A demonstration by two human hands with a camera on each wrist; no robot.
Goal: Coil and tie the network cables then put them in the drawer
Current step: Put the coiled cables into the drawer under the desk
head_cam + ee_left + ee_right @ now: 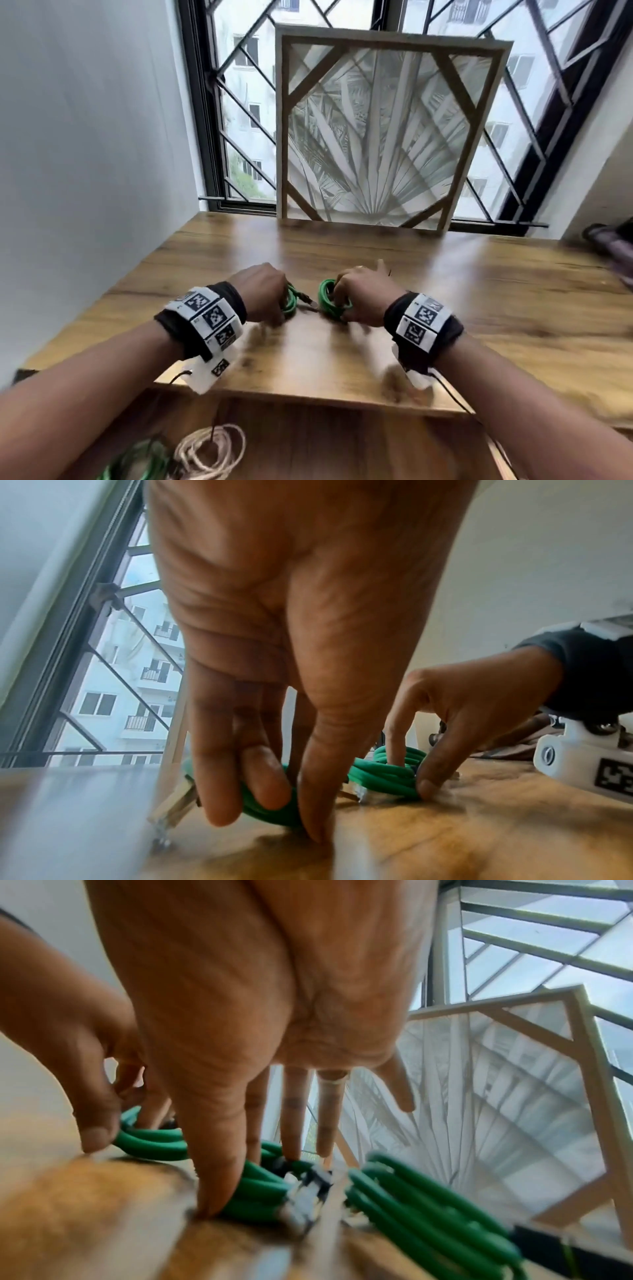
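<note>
A green network cable (pixel 327 298) lies wound in small loops on the wooden table (pixel 479 291). My left hand (pixel 270 301) pinches its left loops (pixel 260 803) between thumb and fingers. My right hand (pixel 346 301) grips the right loops (pixel 260 1184), with the thumb pressed low against them and the little finger sticking out. A clear plug (pixel 304 1196) pokes out between the two hands. More green loops (pixel 431 1204) lie to the right of my right hand. In the open drawer (pixel 308 442) below the table edge lie a coiled green cable (pixel 137 459) and a coiled beige cable (pixel 209 448).
A large framed palm-leaf picture (pixel 387 130) leans against the barred window at the table's back edge. A white wall runs along the left. A dark blurred object (pixel 613 246) sits at the far right of the table.
</note>
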